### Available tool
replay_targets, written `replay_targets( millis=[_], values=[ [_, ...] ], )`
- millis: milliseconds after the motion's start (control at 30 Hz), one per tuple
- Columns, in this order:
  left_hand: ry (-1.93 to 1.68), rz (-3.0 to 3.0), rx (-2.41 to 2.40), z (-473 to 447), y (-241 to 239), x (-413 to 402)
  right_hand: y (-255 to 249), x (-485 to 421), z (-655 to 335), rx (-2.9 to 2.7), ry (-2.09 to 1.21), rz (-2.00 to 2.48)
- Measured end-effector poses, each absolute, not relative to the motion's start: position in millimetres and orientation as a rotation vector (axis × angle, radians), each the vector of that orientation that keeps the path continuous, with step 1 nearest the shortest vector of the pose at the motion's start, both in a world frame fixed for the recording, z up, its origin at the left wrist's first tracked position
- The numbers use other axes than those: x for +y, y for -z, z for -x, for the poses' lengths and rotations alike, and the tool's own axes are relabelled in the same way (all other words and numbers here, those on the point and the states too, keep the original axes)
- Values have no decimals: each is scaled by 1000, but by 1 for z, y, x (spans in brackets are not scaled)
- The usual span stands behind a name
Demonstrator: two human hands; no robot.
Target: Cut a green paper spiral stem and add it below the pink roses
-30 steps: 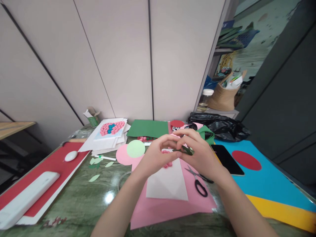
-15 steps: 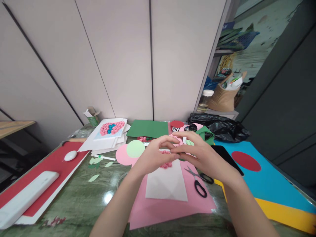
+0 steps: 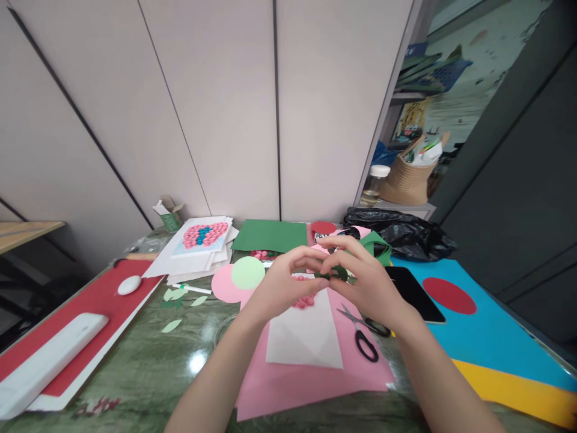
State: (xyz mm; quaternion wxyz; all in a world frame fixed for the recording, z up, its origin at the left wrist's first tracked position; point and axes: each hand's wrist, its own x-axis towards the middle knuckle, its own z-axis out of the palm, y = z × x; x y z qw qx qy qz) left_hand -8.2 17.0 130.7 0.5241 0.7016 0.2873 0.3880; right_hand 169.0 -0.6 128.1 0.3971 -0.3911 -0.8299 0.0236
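Note:
My left hand and my right hand meet above a white sheet. Their fingertips are pinched together around a small dark green piece, apparently paper, partly hidden by the fingers. Under the hands, a cluster of pink rolled-paper flowers shows on the white sheet. That sheet lies on a larger pink sheet. Right of it, scissors with black handles rest with their blades apart.
Pale green paper leaves and paper circles lie left of the hands. Farther back are a finished flower picture and a green sheet. A black tablet lies on blue card at right.
My right hand's fingers have curled in toward my left fingertips, and the dark green piece now shows between them. The right forearm has shifted slightly left, uncovering more of the tablet.

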Motion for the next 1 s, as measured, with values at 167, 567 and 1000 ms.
replay_targets(
  millis=[167, 567, 1000],
  values=[
    [-917, -1623, 672, 9, -131, 17, -128, -1, -168, -2060, -53, 986],
    [-982, -1463, 644, 7, -127, 19, -128, -2, -164, -2003, -30, 963],
    [-988, -1588, 696, 8, -127, 19, -132, -3, -165, -2085, -63, 940]
  ],
)
